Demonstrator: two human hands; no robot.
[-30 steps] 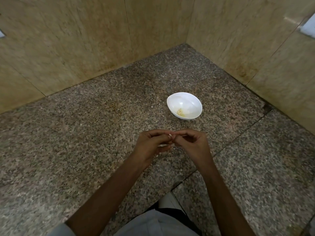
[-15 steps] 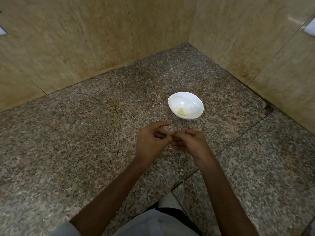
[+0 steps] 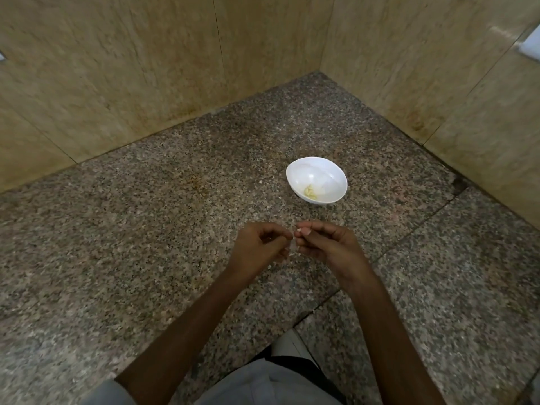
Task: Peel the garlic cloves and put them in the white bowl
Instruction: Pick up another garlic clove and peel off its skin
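Pinches garlic clove in right hand, centre frame, steady for peeling. Curls left hand alongside; cannot tell its grip.

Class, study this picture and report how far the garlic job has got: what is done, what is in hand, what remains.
Done: peeled garlic lies in the white bowl. In hand: the right hand pinches a small pale garlic clove, the left hand curled beside it; whether the left grips anything is unclear. Left: finish this clove and drop it in the bowl. No other cloves show.
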